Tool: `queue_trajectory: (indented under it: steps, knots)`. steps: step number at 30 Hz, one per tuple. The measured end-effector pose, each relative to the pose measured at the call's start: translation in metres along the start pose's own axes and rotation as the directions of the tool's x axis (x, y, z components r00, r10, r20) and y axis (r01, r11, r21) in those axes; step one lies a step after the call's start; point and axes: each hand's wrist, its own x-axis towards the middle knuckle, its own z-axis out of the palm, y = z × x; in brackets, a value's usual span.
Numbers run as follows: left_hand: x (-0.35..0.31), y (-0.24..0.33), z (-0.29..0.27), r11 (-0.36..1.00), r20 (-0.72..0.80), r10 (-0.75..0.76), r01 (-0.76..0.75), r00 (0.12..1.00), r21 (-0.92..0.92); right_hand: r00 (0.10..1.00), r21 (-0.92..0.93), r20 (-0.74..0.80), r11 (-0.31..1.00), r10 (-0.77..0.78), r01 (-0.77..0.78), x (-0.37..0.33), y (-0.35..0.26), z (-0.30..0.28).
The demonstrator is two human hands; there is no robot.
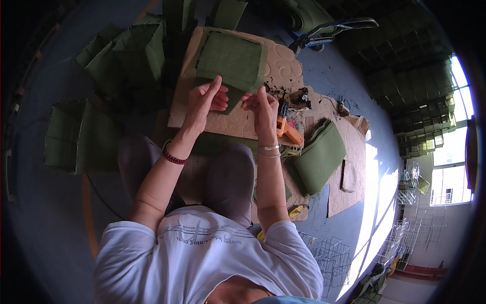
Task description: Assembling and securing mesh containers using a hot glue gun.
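Observation:
A green fabric box (230, 55) rests on the cardboard-covered work surface in front of me, its flat square face turned up. My left hand (206, 100) is at the box's near left side, thumb raised and fingers loosely bent and apart. At the near right corner, my right hand (261, 109) has its thumb and fingers closed on the box's edge; the exact contact is partly hidden. Just right of that wrist lies an orange glue gun (288, 131) with a dark, smeared nozzle.
Folded green fabric (319, 159) lies to the right on the cardboard (354, 175). Dark residue (298, 97) surrounds the glue gun's nozzle. Open green boxes (83, 137) stand on the floor at left. Wire frames (331, 258) sit at lower right; stacked green boxes (410, 86) line the far right.

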Motion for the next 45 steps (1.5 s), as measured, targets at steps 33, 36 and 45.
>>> queue_trajectory:
  steps: [33, 36, 45]
  knots:
    - [0.023, -0.021, 0.010, 0.970, 0.074, 0.208, -0.216, 0.975, 0.110, 0.939, -0.156, -0.193, 0.953, -0.286, 0.258, 0.006, 0.024, 0.015]
    - [0.014, -0.013, -0.006, 0.985, 0.090, 0.153, -0.159, 0.984, 0.063, 0.992, -0.025, -0.079, 0.995, -0.095, 0.093, -0.010, 0.011, 0.023]
    - [0.018, -0.005, -0.012, 0.981, 0.024, 0.194, -0.195, 0.981, 0.024, 0.981, 0.182, -0.194, 0.981, -0.029, 0.065, 0.000, 0.029, 0.075]
